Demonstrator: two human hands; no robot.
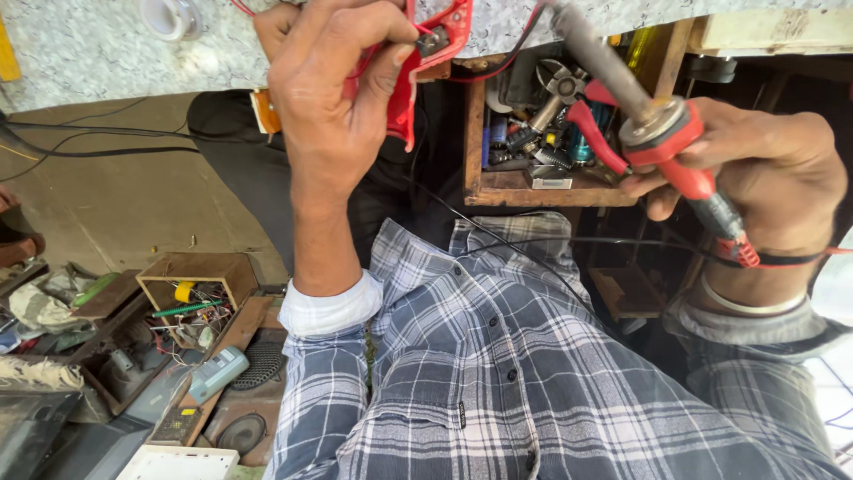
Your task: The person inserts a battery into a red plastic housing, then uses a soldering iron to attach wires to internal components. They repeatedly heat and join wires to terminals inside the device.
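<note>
My left hand is raised at the top middle, fingers closed around a red plastic casing with a small dark part and red wires on it. To the right, my right hand grips a red-handled soldering iron; its grey metal shaft points up and left toward the casing. The iron's tip is cut off by the top edge of the view. A red cord trails from the iron's handle past my right wrist. My plaid shirt fills the lower part of the view.
An open wooden drawer under the speckled worktop holds several tools and metal parts. On the floor at lower left stand a small wooden box with wires and a screwdriver, speakers and scrap electronics. Black cables cross the floor.
</note>
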